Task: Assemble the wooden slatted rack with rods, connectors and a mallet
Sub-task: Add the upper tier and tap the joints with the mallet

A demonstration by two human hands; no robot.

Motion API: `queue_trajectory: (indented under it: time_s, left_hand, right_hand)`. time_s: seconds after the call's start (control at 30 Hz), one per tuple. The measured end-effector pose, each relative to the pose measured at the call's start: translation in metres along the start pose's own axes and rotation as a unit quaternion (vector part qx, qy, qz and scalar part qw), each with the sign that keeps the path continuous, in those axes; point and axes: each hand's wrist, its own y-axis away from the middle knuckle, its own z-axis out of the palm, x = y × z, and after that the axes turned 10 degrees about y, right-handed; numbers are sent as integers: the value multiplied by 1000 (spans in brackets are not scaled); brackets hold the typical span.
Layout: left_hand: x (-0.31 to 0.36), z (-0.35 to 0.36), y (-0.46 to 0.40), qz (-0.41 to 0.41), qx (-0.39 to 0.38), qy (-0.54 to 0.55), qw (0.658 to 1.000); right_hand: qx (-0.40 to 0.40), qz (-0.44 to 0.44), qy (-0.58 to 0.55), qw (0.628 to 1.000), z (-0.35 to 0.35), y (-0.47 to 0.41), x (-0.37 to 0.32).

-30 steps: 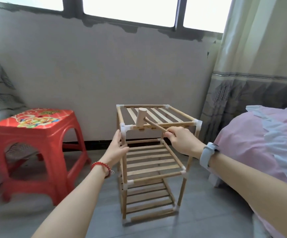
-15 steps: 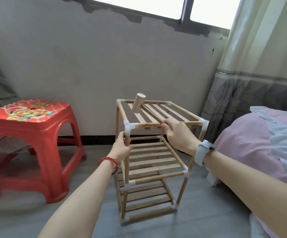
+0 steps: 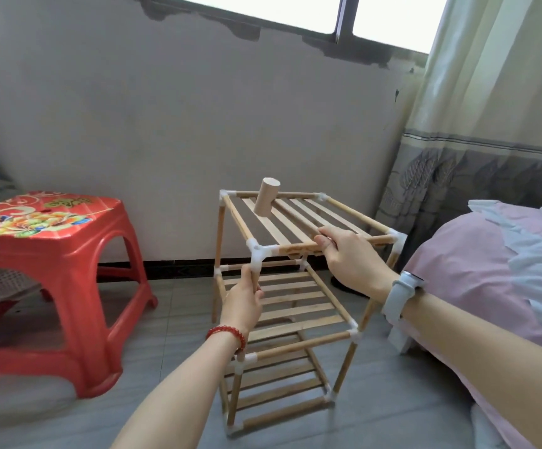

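Observation:
The wooden slatted rack (image 3: 295, 306) stands upright on the floor, with three slatted tiers joined by white connectors. My left hand (image 3: 242, 306) grips the front-left upright rod just below the top corner connector (image 3: 256, 252). The mallet (image 3: 265, 196) has its head tilted on the back part of the top tier. Its handle runs forward among the slats to my right hand (image 3: 349, 257). That hand's fingers curl over the handle end at the front top rod (image 3: 295, 249), with the thumb in front of the rod.
A red plastic stool (image 3: 52, 254) stands on the floor left of the rack. A bed with pink bedding (image 3: 490, 273) lies close on the right, under a curtain (image 3: 490, 124). The wall runs right behind the rack. Grey floor tiles (image 3: 182, 367) lie in front.
The mallet head has moved from the front-left corner connector to the back of the top tier. My left hand has closed round the front-left upright. My right hand has lowered onto the front rod.

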Motion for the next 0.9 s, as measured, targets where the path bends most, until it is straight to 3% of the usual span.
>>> queue_trajectory:
  time_s: [0.1,0.33,0.67,0.9]
  left_hand:
    - [3,-4,7,2,2,-55,998]
    - [10,-27,3,-14,-43,-78,996]
    - [53,-41,-18,-7,8,135,991]
    - [49,-21,-34,-96,43,315,943]
  right_hand:
    - [30,-6,-14,999,-16,1,-7]
    - [-21,7,59,998,-14,20,6]
    - [12,34,75,997,-2,-1,22]
    - [46,47,105,992,42,-40,53]
